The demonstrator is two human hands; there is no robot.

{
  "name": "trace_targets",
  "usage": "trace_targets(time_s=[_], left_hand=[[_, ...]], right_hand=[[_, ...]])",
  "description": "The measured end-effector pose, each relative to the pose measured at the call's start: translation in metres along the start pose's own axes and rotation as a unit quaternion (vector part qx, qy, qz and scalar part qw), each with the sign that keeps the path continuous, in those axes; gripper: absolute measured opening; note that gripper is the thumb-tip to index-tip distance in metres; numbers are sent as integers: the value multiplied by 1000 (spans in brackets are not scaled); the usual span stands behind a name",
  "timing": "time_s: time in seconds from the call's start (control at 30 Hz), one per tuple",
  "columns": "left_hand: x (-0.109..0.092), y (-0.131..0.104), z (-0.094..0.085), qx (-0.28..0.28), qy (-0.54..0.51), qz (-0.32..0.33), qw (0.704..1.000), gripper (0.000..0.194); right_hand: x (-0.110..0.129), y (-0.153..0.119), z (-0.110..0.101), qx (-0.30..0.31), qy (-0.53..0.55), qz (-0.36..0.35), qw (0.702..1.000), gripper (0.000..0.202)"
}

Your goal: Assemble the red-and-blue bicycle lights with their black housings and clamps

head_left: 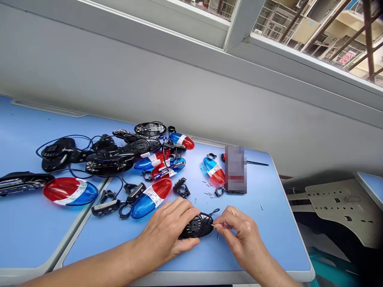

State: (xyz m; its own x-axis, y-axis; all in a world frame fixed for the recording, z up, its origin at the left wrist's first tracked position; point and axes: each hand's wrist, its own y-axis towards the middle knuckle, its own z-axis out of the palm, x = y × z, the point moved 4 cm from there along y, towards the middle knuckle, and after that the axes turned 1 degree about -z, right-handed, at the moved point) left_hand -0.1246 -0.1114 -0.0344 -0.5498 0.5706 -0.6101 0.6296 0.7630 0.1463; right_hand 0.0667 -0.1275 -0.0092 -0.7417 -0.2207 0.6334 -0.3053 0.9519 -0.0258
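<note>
My left hand (172, 225) is wrapped over a black oval plastic housing (206, 224), pressing it against the blue table near the front edge. The housing lies with its slotted, square-marked side up, and a short black cord loop (214, 212) sticks out at its far right. At the housing's right tip, the thumb and forefinger of my right hand (236, 231) are pinched together. Something small and pale shows between those fingertips, too small to name. Just behind the housing are a black ring clamp with a button box (181, 187) and a red, white and blue light cover (152, 198).
Loose screws (208, 183) lie scattered beyond my right hand. Another light cover (213, 170) sits beside a blurred rectangular object (235, 170) and a screwdriver (257, 162). Tangled black housings and cables (109, 159) cover the left. A seam (80, 223) divides two tables (278, 239).
</note>
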Motion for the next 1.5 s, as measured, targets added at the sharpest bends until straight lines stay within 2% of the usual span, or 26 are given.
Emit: trace_targets(time_s=[0.23, 0.3, 0.37, 0.43, 0.57, 0.63, 0.7, 0.8, 0.87, 0.93, 1.0, 1.13, 1.5], left_hand=[[2, 0, 2, -3, -1, 0, 1000, 38], [2, 1, 2, -1, -2, -3, 1000, 40], [3, 1, 1, 2, -6, -8, 1000, 39], [3, 1, -1, 4, -10, -11, 1000, 39], [4, 2, -2, 10, -13, -14, 1000, 39], [4, 3, -3, 11, -15, -19, 1000, 39], [4, 3, -3, 9, -15, -26, 1000, 39], [4, 4, -3, 9, -15, -28, 999, 39], [4, 5, -3, 10, -13, -28, 999, 39], [4, 5, -4, 12, -13, -28, 999, 39], [4, 5, -4, 13, -15, -28, 999, 38], [4, 3, -4, 17, -24, -27, 999, 38], [4, 5, -5, 19, -19, -14, 1000, 36]], right_hand=[[3, 4, 5, -5, -115, 18, 993, 12], [2, 7, 2, -8, -122, 32, 992, 5], [1, 6, -8, -32, -95, 39, 994, 9], [1, 0, -27, -82, -50, 33, 995, 14], [13, -28, -78, -261, 24, -7, 965, 21], [21, -38, -89, -290, 58, -48, 954, 23], [29, -38, -81, -224, 61, -92, 968, 21], [33, -29, -45, -88, -22, -158, 983, 24], [29, -22, -21, -51, -88, -180, 979, 23], [21, -15, -4, -49, -121, -182, 975, 21], [14, -10, 3, -64, -121, -180, 974, 19], [6, -3, 2, -86, -73, -177, 978, 19], [7, 5, 1, -62, -56, -168, 982, 20]])
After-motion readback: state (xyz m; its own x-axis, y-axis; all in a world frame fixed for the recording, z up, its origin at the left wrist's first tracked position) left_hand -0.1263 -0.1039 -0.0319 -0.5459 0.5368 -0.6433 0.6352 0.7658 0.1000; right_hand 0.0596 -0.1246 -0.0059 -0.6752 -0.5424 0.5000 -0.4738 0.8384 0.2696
